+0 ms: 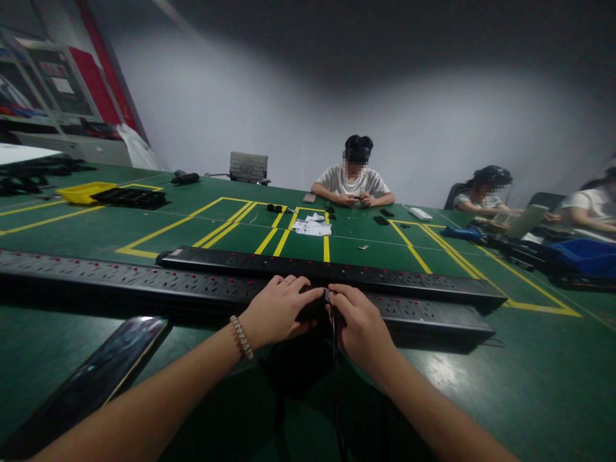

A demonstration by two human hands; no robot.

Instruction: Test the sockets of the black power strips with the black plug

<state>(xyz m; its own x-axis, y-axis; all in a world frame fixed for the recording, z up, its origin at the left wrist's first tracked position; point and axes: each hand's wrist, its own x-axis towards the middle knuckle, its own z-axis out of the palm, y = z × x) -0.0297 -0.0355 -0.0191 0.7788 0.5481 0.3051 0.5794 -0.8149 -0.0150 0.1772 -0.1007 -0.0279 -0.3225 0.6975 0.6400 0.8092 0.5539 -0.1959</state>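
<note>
Two long black power strips with red dots lie across the green table, a near power strip (183, 282) and a far power strip (404, 278). My left hand (279, 308), with a bracelet at its wrist, grips the near strip, fingers over its top and thumb low on its front side. Its index finger reaches to a small grey plug end (328, 295). My right hand (359, 317) is closed around that plug, pinching it at the strip's top. A black cable (335, 385) hangs from it toward me. Whether the plug sits in a socket is hidden by my fingers.
A dark phone (96, 372) lies at front left. Beyond the strips are white papers (312, 225), a yellow tray (86, 192), a black tray (126, 197) and a blue bin (584, 256). A co-worker (353, 179) sits opposite, with others at right.
</note>
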